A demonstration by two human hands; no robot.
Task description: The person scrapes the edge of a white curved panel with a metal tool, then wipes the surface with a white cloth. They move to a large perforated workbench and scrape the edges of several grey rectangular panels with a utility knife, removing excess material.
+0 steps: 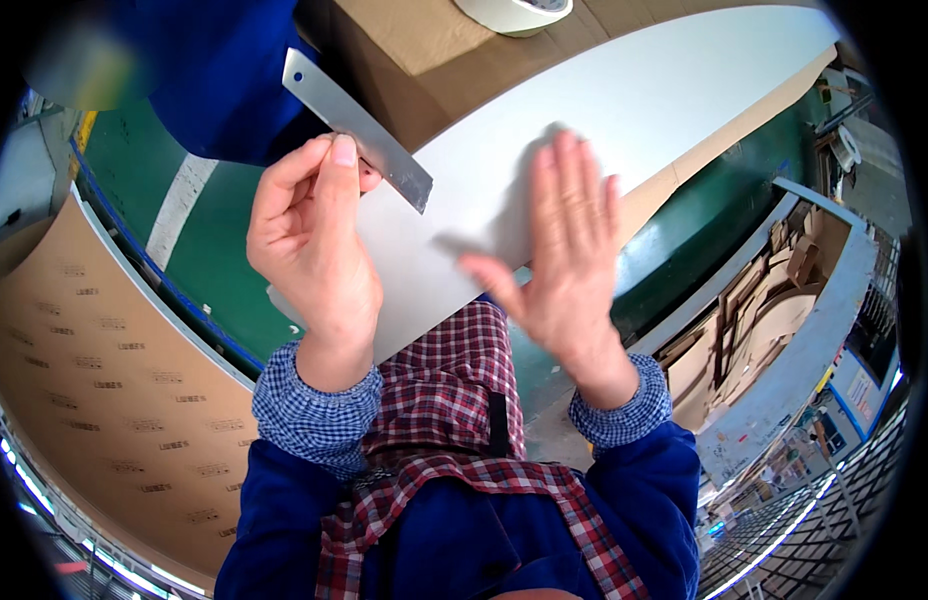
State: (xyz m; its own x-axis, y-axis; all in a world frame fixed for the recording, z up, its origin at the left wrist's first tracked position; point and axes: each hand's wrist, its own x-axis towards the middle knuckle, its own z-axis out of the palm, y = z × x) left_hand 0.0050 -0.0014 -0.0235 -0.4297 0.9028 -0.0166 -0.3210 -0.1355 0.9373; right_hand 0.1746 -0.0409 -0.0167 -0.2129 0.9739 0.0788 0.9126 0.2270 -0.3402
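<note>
My left hand [319, 225] pinches a flat metal utility knife blade [379, 150] between thumb and fingers. The blade slants down to the right, with a small round hole at its upper left end. Beneath both hands lies a long white board [624, 105], curved along its far edge. My right hand [569, 235] is flat with its fingers stretched out over the board, holding nothing; a shadow falls beside it. Whether its palm touches the surface I cannot tell.
Brown cardboard [414, 35] and a white tape roll [519, 12] are beyond the board. Dark blue fabric [219, 75] hangs at the upper left. A large printed brown sheet [114, 390] stands left. On the right, a grey bin [784, 410] holds cardboard scraps.
</note>
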